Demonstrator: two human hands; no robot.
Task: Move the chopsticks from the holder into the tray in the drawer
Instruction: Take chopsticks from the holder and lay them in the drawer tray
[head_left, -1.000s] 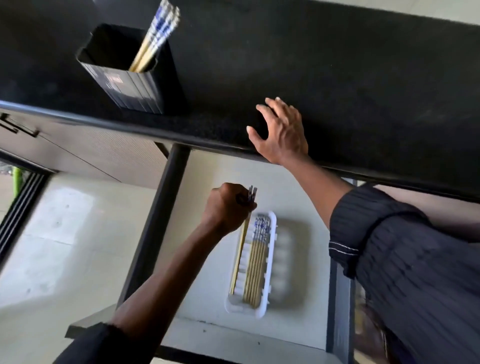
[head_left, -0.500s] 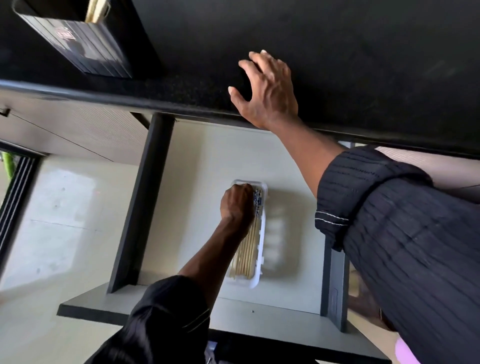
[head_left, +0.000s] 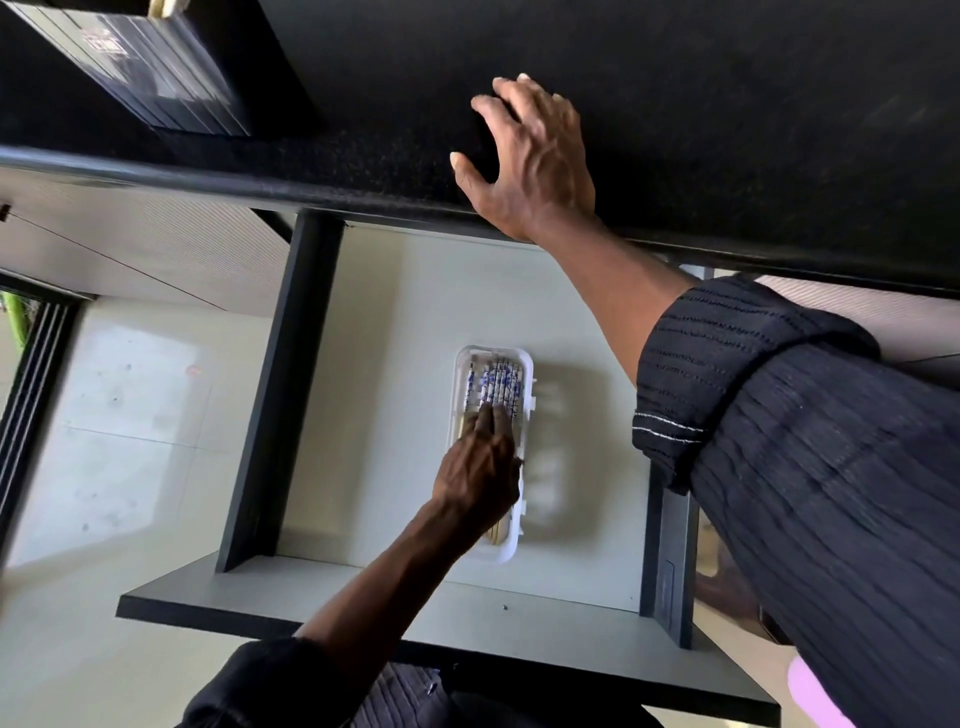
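A white tray (head_left: 525, 387) lies in the open drawer (head_left: 395, 332). Several chopsticks (head_left: 493, 384) with blue-patterned tops lie side by side in it. My left hand (head_left: 480, 475) rests over the tray with its fingers stretched flat on the chopsticks, gripping nothing. My right hand (head_left: 535, 161) lies spread and flat on the black countertop (head_left: 727, 104) above the drawer. The black holder (head_left: 156, 83) stands on the counter at the top left; pale chopstick ends (head_left: 167, 6) barely show at the frame's upper edge.
The drawer's dark side walls (head_left: 283, 395) flank the tray, and its front panel (head_left: 415, 603) is nearest me. A pale tiled floor (head_left: 114, 426) lies to the left. Closed cabinet fronts (head_left: 130, 239) run beneath the counter's edge.
My left hand lowered the chopsticks into the tray, let go and flattened its fingers over them. The view dropped, so the holder shifted toward the top edge. My right hand stayed on the counter.
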